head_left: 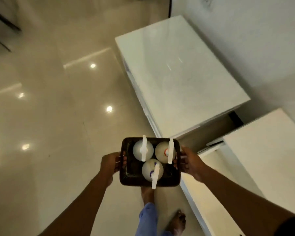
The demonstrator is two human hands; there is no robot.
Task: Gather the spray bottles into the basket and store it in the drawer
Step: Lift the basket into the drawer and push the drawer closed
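Observation:
I carry a dark square basket (124,178) in the air above the floor. My left hand (109,163) grips its left handle and my right hand (190,161) grips its right handle. Three white spray bottles stand upright inside: one at the back left (138,149), one with an orange collar at the back right (161,153), one with a purple collar at the front (148,170). An open white drawer (211,206) sticks out of the cabinet at the lower right, just right of the basket.
A low white cabinet (177,79) with a glossy top stands ahead against the wall. A second white cabinet top (271,159) is at the right. Glossy beige floor tiles (49,116) spread to the left. My bare feet (176,222) are below the basket.

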